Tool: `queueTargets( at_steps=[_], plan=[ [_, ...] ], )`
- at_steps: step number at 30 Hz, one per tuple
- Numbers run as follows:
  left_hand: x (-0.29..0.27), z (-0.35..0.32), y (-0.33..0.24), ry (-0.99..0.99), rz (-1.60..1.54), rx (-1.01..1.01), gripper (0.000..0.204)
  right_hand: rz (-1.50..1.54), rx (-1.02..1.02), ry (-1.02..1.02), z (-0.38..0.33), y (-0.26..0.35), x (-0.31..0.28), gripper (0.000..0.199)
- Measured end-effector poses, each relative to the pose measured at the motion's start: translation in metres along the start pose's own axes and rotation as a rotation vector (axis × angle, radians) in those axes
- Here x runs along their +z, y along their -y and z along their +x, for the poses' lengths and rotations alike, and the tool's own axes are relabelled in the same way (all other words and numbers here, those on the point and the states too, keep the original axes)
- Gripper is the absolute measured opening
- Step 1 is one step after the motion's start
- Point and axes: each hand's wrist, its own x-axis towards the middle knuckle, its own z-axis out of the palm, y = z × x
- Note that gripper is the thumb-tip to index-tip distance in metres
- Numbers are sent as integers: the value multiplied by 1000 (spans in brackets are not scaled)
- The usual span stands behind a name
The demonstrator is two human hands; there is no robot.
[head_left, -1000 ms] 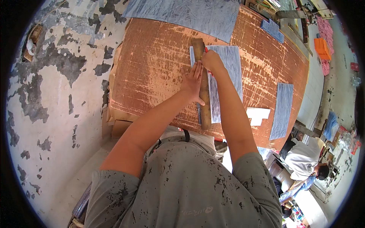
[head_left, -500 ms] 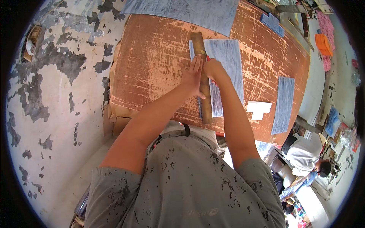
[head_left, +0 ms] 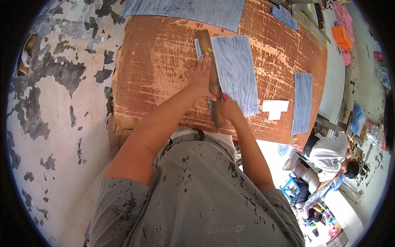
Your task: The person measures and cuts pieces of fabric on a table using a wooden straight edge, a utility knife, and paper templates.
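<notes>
A long brown wooden straightedge (head_left: 214, 76) lies nearly upright in view across a blue-grey streaked sheet (head_left: 237, 70), with a narrow strip of the sheet showing on its left side. My left hand (head_left: 200, 79) rests flat on the straightedge, fingers stretched out and thumb spread toward its lower part. Along the right edge, near the straightedge's lower end, my right hand (head_left: 230, 109) is closed around a slim red cutter knife (head_left: 224, 96). Only a bit of the red knife shows; its blade is hidden.
The scratched brown board (head_left: 164, 53) also bears a large blue-grey sheet (head_left: 185, 12), a narrow sheet (head_left: 302, 103), small blue pieces (head_left: 284, 17) and a white T-shaped piece (head_left: 275, 108). A peeling wall (head_left: 53, 103) stands at left. A person (head_left: 329, 154) works at lower right.
My right hand has drawn the cutter knife down along the straightedge, toward my body. My left hand stays pressed on the straightedge. The whole view has shifted slightly.
</notes>
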Motion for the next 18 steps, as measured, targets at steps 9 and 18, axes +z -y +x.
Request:
queueTargets(
  at_steps=[9, 18],
  plan=[
    [-10, 4, -5, 38, 88, 2, 174, -113, -113, 26, -65, -82, 52, 43],
    [-7, 2, -4, 73, 97, -2, 174, -4, 110, 5, -111, -115, 83, 37]
  ],
)
